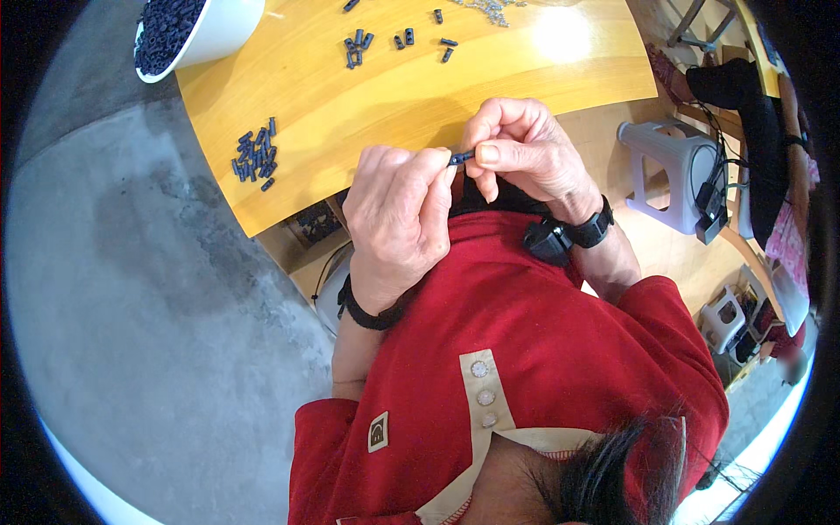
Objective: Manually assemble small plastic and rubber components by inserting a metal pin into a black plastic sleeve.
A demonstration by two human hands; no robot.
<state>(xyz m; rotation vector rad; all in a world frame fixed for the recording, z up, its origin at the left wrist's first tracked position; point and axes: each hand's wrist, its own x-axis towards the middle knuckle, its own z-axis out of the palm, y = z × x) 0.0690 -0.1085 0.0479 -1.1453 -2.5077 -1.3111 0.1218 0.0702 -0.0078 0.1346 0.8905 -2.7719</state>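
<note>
Left hand (pixel 395 206) and right hand (pixel 534 156) pinch opposite ends of a slim dark part (pixel 459 159), by the glossy, wood-grained bench's (pixel 376 109) near edge. Short, dark cylindrical pieces (pixel 255 156) heaped left; shirt patch (pixel 378 432) marking too small to read.

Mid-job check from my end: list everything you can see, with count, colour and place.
small part: at least one, dark, between both hands' fingertips
part pile: too overlapped to count, dark, table's left side
loose parts: roughly ten, dark, far part of table
tiny pieces: uncountable, clear or silvery, table's far edge
bucket: one, white, top left, holding many dark parts
table: one, yellow wood, ahead
stools: at least two, whitish, right
cabled box: one, black, by nearer stool
other people: number unclear, right edge
floor: grey, left
shirt: one, red, worn
wristbands: two, black, one per wrist
left hand, right hand: bare, centre
</note>
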